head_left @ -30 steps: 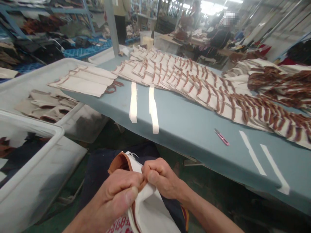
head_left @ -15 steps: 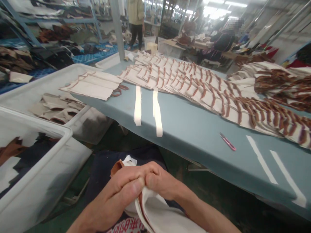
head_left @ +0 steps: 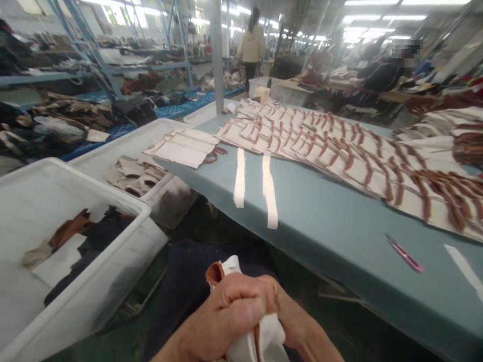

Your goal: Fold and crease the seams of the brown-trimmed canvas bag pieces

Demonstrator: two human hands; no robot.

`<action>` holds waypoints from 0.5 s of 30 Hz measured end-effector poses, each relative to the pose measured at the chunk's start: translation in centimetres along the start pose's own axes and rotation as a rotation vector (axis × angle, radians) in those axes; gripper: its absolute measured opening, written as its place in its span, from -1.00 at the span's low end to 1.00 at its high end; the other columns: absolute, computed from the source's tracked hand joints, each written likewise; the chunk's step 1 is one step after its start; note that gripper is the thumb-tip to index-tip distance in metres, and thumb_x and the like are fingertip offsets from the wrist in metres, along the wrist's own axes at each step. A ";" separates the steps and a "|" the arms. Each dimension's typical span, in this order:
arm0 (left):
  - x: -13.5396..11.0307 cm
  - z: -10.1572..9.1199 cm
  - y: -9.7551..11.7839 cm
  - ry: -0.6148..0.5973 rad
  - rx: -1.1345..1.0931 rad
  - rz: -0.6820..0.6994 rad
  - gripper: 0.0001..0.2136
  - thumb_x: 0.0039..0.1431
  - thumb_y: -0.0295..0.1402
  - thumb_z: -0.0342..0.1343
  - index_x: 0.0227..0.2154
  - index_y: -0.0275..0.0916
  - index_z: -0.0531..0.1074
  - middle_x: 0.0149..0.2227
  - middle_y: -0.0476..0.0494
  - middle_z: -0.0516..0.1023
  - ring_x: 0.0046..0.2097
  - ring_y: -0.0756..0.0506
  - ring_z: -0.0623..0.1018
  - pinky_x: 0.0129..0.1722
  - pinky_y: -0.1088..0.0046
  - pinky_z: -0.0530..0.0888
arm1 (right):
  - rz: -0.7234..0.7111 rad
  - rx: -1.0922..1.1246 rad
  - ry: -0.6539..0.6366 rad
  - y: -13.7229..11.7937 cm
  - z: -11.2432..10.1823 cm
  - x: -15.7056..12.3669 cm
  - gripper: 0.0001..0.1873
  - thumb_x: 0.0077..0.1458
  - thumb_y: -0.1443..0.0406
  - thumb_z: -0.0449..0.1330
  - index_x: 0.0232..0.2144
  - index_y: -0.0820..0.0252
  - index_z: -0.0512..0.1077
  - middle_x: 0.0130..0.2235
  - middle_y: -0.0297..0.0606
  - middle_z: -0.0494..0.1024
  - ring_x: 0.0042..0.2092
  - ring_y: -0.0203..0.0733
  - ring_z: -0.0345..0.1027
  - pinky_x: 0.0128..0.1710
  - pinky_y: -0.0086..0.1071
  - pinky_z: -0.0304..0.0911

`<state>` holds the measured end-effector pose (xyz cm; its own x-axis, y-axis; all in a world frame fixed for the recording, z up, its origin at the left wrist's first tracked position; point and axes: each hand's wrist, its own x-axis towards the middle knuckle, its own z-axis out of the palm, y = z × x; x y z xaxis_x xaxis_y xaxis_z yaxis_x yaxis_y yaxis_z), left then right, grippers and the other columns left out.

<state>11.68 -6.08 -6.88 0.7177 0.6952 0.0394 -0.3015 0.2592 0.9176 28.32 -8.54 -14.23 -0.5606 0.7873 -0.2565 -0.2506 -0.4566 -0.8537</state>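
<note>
Both of my hands are clenched together low in the view, over my lap. My left hand point(head_left: 222, 322) pinches a white fabric piece with brown trim point(head_left: 260, 339); its thumb presses on the cloth. My right hand point(head_left: 290, 322) sits close behind it, mostly hidden, gripping the same piece. A brown-edged corner of the fabric point(head_left: 216, 271) sticks up past my knuckles. Dark trousers point(head_left: 188, 286) show beneath.
A blue-grey table point(head_left: 320, 221) carries long rows of overlapped white pieces with brown straps point(head_left: 339, 156), two white strips point(head_left: 254, 183) and a pink cutter point(head_left: 403, 253). Two white bins point(head_left: 75, 281) stand at the left. Shelves and other people are farther back.
The view has swung left and tilted up. My hands have dropped lower in the frame and pressed closer together, bunching the fabric, and less of the cloth shows.
</note>
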 end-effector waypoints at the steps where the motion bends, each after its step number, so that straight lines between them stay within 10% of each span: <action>1: 0.1 0.0 -0.2 0.036 0.003 0.001 -0.37 0.30 0.23 0.19 -0.61 -0.19 0.24 -0.57 -0.02 0.22 -0.47 -0.05 0.23 -0.41 0.36 0.24 | -0.002 -0.017 0.040 0.0 0.2 0.1 -0.31 -0.05 -0.30 0.51 -0.49 0.21 0.54 -0.46 -0.29 0.43 -0.40 -0.22 0.27 -0.41 -0.37 0.20; 11: -1.6 -3.5 1.5 0.221 0.287 -0.131 -0.38 0.40 0.27 0.12 -0.51 -0.19 0.26 -0.48 0.05 0.21 -0.43 -0.01 0.17 -0.46 0.44 0.12 | -0.083 -0.151 0.398 -0.3 -1.0 2.3 -0.23 0.04 -0.38 0.41 -0.25 0.21 0.56 -0.45 -0.41 0.39 -0.45 -0.32 0.15 -0.43 -0.45 0.13; 15: -4.0 -6.6 3.6 0.501 0.473 -0.163 -0.33 0.30 0.38 0.12 -0.52 -0.19 0.32 -0.48 0.01 0.30 -0.39 -0.06 0.28 -0.38 0.45 0.28 | -0.014 -0.233 0.544 1.3 -3.1 2.9 -0.13 0.15 -0.44 0.22 -0.08 0.25 0.61 -0.49 -0.38 0.44 -0.49 -0.30 0.23 -0.42 -0.42 0.18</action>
<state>3.55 -3.51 -6.31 0.3214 0.9266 -0.1951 0.1717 0.1456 0.9743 28.79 -5.60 -17.46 -0.0578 0.9202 -0.3871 -0.0407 -0.3896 -0.9201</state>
